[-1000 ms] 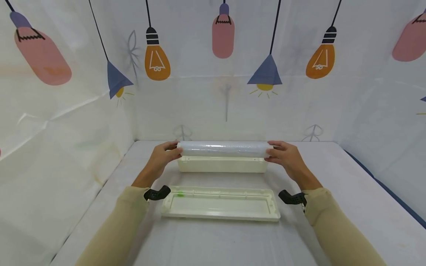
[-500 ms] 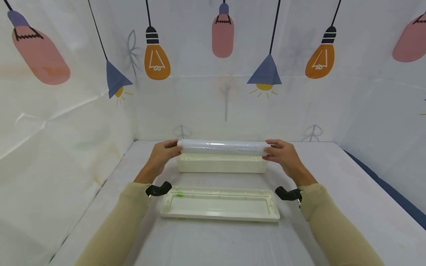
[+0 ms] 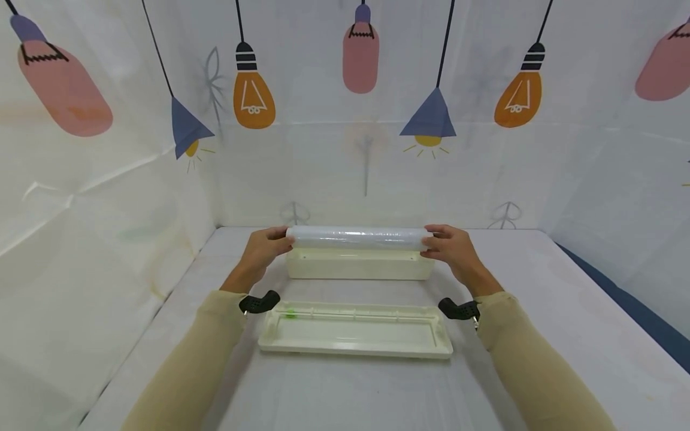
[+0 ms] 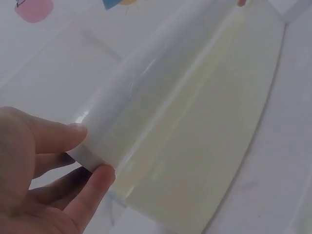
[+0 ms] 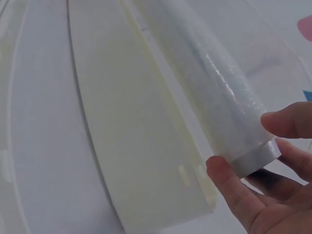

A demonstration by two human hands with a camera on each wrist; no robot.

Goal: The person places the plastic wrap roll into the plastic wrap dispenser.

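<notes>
A clear, shiny roll of cling film point(image 3: 356, 237) lies crosswise between my two hands, over the top of a long cream plastic box point(image 3: 360, 267). My left hand point(image 3: 262, 248) grips its left end; in the left wrist view the thumb point(image 4: 68, 135) presses on the film near the edge. At the opposite end, my right hand point(image 3: 454, 250) holds the roll by thumb and fingers, and the end of its core point(image 5: 261, 158) shows in the right wrist view. One finger of the right hand reaches down by the box's rim. The roll hides the box's inside.
Nearer the body, a shallow cream lid point(image 3: 356, 336) lies with its ribbed inside up, a green mark at its left. The white-covered table point(image 3: 356, 395) ends at a back wall sheet point(image 3: 318, 173) printed with lamps. Black straps circle both wrists.
The roll has shifted slightly left and back over the box, and its right end has levelled. My right hand has moved a little left with it; the box and lid stay put.
</notes>
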